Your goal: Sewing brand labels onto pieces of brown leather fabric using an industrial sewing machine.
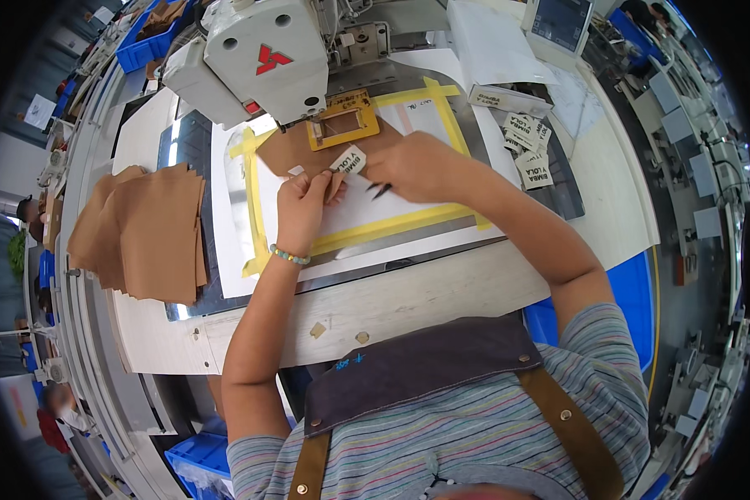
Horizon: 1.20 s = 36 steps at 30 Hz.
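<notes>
My left hand (307, 204) pinches the edge of a small brown piece (335, 187) beside a cream label (349, 159). My right hand (412, 167) is closed round black pointed tweezers or snips (381, 191), their tips toward the white sheet. Under my hands a larger brown piece (285, 148) lies on a white sheet (392, 221) framed with yellow tape. A yellow plate frame (372, 127) sits on the brown piece, below the head of a white sewing machine (267, 83).
A stack of brown pieces (154, 233) lies left, loose cream labels (533, 169) right, near a white box (508, 100). A small screen (556, 25) stands at the back. Blue bins (142, 46) are around the table (425, 292). Other people (58, 400) are at the far edges.
</notes>
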### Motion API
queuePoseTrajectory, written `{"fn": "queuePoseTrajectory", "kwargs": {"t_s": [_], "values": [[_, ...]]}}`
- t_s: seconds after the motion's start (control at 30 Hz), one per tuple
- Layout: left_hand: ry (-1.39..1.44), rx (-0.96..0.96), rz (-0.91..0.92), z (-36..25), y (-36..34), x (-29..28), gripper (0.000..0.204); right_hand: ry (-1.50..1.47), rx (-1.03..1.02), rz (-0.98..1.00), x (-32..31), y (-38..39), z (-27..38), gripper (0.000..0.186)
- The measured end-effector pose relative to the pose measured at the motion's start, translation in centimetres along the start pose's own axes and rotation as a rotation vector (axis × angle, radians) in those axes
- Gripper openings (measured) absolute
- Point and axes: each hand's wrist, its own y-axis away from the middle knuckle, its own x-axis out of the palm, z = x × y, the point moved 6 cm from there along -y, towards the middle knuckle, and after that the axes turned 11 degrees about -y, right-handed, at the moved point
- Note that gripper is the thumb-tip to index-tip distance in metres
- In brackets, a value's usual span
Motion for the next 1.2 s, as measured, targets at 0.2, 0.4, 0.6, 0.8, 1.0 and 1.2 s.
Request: {"fn": "queuePoseTrajectory", "kwargs": {"t_s": [0.2, 0.4, 0.6, 0.8, 1.0, 1.2], "values": [[0.233, 0.094, -0.360, -0.1, 5.0, -7.7, 0.025, -0.215, 0.034, -0.106, -1.9, -0.7, 2.0, 0.041], [0.273, 0.164, -0.591, 0.6, 11.8, -12.7, 0.016, -0.113, 0.167, -0.312, -1.7, -4.0, -0.1, 0.041], [0.406, 0.137, -0.526, 0.5, 14.7, -11.7, 0.016, -0.014, 0.083, -0.317, 2.6, -7.4, 0.9, 0.024], [0.351, 0.176, -0.516, 1.9, 15.3, -13.5, 0.022, -0.089, 0.081, -0.240, 3.7, -7.4, 1.8, 0.019], [0.266, 0.302, -0.891, 2.3, 21.4, -26.8, 0.040, -0.296, 0.107, -0.518, -0.8, -1.0, -0.3, 0.033], [-0.047, 0.292, -1.520, 7.6, 39.8, -37.2, 0.056, -0.417, 0.480, -0.471, -2.3, 5.0, -6.0, 0.031]]}}
